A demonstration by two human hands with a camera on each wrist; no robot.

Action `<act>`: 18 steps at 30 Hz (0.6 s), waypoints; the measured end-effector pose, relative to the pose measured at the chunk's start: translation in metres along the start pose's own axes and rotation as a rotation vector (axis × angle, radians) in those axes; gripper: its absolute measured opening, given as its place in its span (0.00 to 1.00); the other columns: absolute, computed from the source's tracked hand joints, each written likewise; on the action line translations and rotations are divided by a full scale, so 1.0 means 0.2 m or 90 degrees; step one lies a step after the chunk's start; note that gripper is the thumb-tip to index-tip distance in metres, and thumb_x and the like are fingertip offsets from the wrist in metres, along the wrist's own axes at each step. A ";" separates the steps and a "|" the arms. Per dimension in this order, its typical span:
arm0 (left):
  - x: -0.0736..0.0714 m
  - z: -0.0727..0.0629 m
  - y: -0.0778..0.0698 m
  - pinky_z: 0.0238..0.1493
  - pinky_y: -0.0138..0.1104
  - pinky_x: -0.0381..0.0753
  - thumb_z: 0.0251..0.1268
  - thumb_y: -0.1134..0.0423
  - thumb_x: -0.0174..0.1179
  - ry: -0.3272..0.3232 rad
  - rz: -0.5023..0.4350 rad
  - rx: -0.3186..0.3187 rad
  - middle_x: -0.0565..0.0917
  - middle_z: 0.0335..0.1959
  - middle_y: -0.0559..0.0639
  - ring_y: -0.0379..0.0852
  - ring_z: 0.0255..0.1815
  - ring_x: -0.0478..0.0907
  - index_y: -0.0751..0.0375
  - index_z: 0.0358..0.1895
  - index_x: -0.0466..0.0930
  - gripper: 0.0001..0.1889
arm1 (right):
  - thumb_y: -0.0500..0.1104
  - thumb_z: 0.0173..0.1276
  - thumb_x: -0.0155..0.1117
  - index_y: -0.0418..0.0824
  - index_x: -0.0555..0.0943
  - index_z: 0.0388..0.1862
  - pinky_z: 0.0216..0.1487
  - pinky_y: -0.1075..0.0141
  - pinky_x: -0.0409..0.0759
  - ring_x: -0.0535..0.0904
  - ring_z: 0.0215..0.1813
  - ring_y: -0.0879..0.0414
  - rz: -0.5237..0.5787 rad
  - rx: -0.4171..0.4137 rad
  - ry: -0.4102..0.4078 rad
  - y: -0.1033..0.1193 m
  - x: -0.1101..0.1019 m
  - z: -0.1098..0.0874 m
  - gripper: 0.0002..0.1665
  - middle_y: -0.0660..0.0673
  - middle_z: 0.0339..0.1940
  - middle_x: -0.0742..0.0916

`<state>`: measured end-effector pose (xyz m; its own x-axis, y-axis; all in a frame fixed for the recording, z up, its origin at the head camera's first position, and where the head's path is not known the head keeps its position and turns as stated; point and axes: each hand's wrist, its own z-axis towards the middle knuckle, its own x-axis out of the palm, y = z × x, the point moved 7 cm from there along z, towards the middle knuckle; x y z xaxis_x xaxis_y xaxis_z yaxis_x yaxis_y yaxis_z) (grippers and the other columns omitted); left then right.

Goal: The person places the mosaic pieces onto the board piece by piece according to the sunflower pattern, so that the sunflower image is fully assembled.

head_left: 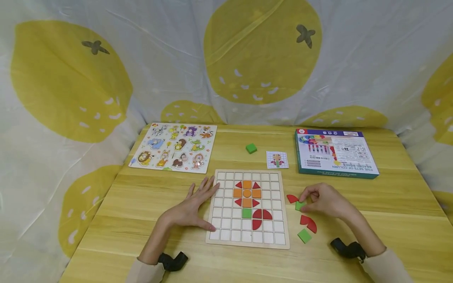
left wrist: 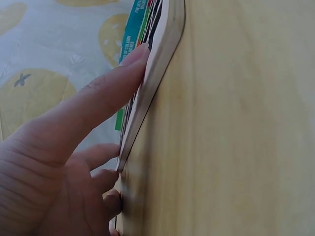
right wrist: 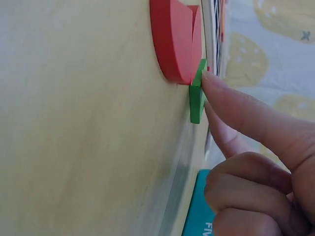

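Observation:
My left hand (head_left: 191,208) rests with spread fingers along the left edge of a wooden grid board (head_left: 286,228). Its thumb (left wrist: 106,93) lies on the board's rim in the left wrist view. On the grid are orange pieces (head_left: 247,184), red triangles (head_left: 238,202), a green square (head_left: 246,213) and red quarter-circles (head_left: 267,214). Right of the board, my right hand (head_left: 325,200) pinches a green square tile (right wrist: 197,98) between thumb and index finger, its other fingers curled. A loose red quarter-circle (head_left: 291,198) lies beside that tile.
Nearer me lie two red pieces (head_left: 311,225) and another green square (head_left: 304,236). Behind the board are a green block (head_left: 251,148) and a pattern card (head_left: 277,160). An animal puzzle (head_left: 168,148) lies back left, a boxed set (head_left: 336,153) back right. A lemon-print cloth (head_left: 170,59) hangs behind.

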<state>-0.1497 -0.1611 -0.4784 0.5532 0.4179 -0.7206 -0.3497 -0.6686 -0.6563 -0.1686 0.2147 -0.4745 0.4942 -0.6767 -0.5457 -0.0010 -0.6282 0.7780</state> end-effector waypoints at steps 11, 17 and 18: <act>0.00 0.00 0.00 0.81 0.66 0.20 0.47 0.44 0.82 0.005 0.001 0.006 0.31 0.87 0.58 0.62 0.87 0.24 0.56 0.86 0.42 0.68 | 0.41 0.59 0.80 0.40 0.89 0.39 0.23 0.71 0.58 0.62 0.22 0.63 0.017 -0.029 0.030 -0.01 0.02 0.01 0.11 0.53 0.18 0.69; 0.01 0.01 0.00 0.80 0.65 0.20 0.48 0.44 0.82 0.009 0.002 0.011 0.30 0.87 0.58 0.63 0.87 0.23 0.56 0.86 0.41 0.68 | 0.40 0.56 0.82 0.40 0.88 0.39 0.22 0.70 0.60 0.64 0.21 0.61 -0.009 -0.018 -0.001 -0.02 -0.02 -0.01 0.14 0.52 0.17 0.70; 0.01 0.01 0.00 0.80 0.65 0.20 0.48 0.44 0.81 0.010 0.002 0.011 0.30 0.87 0.58 0.63 0.87 0.23 0.56 0.86 0.41 0.68 | 0.40 0.56 0.82 0.40 0.88 0.40 0.23 0.70 0.60 0.64 0.22 0.61 -0.011 -0.018 -0.004 -0.03 -0.02 -0.01 0.14 0.52 0.18 0.70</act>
<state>-0.1503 -0.1605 -0.4802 0.5637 0.4060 -0.7193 -0.3648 -0.6590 -0.6578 -0.1693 0.2208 -0.4761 0.4885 -0.6687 -0.5606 0.0313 -0.6286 0.7771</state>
